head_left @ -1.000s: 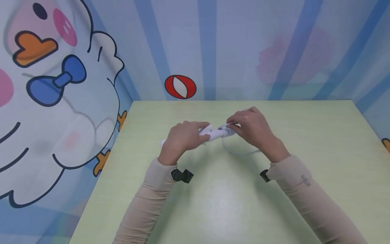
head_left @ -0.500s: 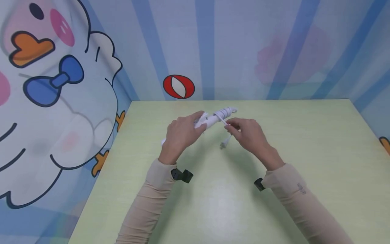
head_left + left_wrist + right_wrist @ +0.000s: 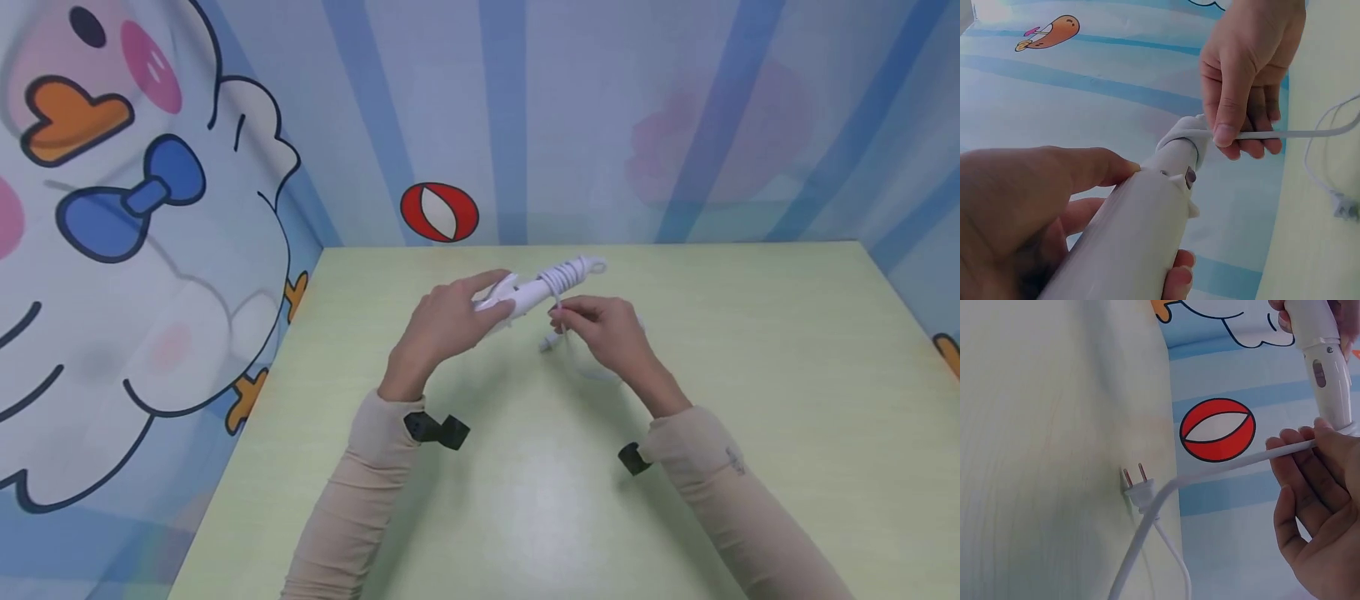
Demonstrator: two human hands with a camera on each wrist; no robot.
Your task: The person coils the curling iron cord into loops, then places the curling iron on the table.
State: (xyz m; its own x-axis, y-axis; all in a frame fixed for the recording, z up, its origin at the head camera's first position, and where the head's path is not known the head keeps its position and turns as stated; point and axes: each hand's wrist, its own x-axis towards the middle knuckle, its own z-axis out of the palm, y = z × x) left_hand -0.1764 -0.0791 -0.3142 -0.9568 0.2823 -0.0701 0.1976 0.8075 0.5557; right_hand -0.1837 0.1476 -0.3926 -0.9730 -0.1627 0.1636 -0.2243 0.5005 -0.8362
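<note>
A white corded rod that looks like a curling iron (image 3: pixel 531 294) is held above the table, its right end pointing up and away. My left hand (image 3: pixel 448 317) grips its thicker part, thumb and fingers around the body. Several turns of white cord (image 3: pixel 564 275) wrap the handle near its far end. Just below those turns, my right hand (image 3: pixel 611 329) pinches the loose cord (image 3: pixel 1266 134) between thumb and fingertips. A small switch (image 3: pixel 1319 373) shows on the handle in the right wrist view. The two-pin plug (image 3: pixel 1140 494) hangs at the free end of the cord.
A pale yellow-green table (image 3: pixel 547 500) lies under both hands. Behind it stands a blue striped wall (image 3: pixel 585 125) with a printed red ball (image 3: pixel 439 212). A large printed white bird (image 3: pixel 187 333) covers the wall at the left.
The curling iron's corded end has tilted up and away. My right hand has come from that end down below the handle, drawing the cord with it. The left hand keeps its grip.
</note>
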